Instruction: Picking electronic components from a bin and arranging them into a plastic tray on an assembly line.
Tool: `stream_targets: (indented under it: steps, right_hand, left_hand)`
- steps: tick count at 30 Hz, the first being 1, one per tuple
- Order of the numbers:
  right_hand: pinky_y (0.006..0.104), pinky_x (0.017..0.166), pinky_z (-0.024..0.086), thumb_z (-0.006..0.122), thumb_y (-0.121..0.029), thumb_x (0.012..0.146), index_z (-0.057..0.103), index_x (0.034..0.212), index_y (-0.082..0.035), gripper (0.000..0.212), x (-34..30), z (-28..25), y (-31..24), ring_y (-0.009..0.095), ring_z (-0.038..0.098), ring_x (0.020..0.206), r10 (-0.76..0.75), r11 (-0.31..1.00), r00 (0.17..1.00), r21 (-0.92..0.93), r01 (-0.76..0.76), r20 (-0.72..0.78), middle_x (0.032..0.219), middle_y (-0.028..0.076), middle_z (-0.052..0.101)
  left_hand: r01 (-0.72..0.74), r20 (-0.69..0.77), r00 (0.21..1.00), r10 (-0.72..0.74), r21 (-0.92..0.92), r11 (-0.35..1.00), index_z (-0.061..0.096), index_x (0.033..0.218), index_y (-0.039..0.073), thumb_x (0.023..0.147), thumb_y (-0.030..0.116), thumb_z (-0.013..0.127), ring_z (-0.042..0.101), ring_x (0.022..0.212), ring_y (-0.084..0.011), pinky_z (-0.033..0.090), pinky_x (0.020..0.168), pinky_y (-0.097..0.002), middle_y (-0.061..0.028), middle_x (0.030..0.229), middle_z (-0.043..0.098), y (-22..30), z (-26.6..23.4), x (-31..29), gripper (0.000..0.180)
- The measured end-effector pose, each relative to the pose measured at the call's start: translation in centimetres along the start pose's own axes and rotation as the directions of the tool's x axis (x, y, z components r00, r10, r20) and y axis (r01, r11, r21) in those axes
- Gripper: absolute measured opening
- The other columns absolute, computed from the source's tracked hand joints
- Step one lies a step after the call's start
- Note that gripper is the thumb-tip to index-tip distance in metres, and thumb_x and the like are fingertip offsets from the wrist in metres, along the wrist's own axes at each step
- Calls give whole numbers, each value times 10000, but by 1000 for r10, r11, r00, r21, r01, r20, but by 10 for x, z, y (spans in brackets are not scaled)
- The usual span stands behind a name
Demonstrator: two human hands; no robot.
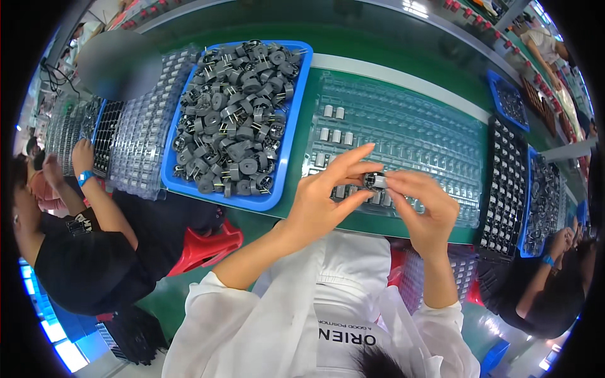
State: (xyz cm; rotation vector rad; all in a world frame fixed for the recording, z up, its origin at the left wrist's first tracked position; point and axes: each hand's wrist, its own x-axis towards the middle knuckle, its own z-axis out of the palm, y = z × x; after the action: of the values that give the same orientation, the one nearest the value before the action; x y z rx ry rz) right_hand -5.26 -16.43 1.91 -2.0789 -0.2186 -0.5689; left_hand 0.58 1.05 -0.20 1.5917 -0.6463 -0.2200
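- I've got the right hand (pixel 430 208) with thumb and fingertips clamped on a small dark-ended cylinder (pixel 376 181), gripped at its pale right end.
- Left hand (pixel 318 196) is at the cylinder's dark left end: index raised and apart, thumb below. I can't tell from here whether those fingers pinch it or just sit close.
- Cylinder is up in the hands, over the near edge of the clear tray (pixel 409 120), left of that edge's middle.
- In the tray: white cylinders (pixel 336 136) in short rows along its left edge; a few more by the near edge, partly hidden by the hands.
- Tray lies on the green surface (pixel 422 234), its near edge close to the surface's near edge.
- Left of it: blue bin (pixel 304 88), heaped with grey round parts (pixel 233 126), many with metal pins. Its near right corner is left of the tray's near left corner.
- Black tray (pixel 502 195) with white pieces in rows stands just beyond the clear tray's right edge.
- I see a co-worker's hand (pixel 82 156) with a blue wristband (pixel 86 177) farther left; red stool (pixel 205 247) below the blue bin.
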Motion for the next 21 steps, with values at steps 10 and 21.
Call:
stream_targets:
  steps: [10,21]
  right_hand:
    - [323,738,525,703,85,699,685,866,18,181,2,2,2,257,668,831,-112,991,994,-75,113,17,898,127,689]
    - [315,746,510,686,112,689,678,870,31,198,3,7,0,257,656,841,-101,988,994,-109,105,39,899,130,681]
  left_hand:
    - [-54,-6,999,54,46,998,436,1347,47,773,-45,686,659,922,-164,553,827,-304,-104,1151,646,-1,0,1,633]
    - [-67,-13,998,69,131,989,471,1320,40,769,-45,684,669,884,-155,556,811,-288,-92,1159,646,0,-2,0,597]
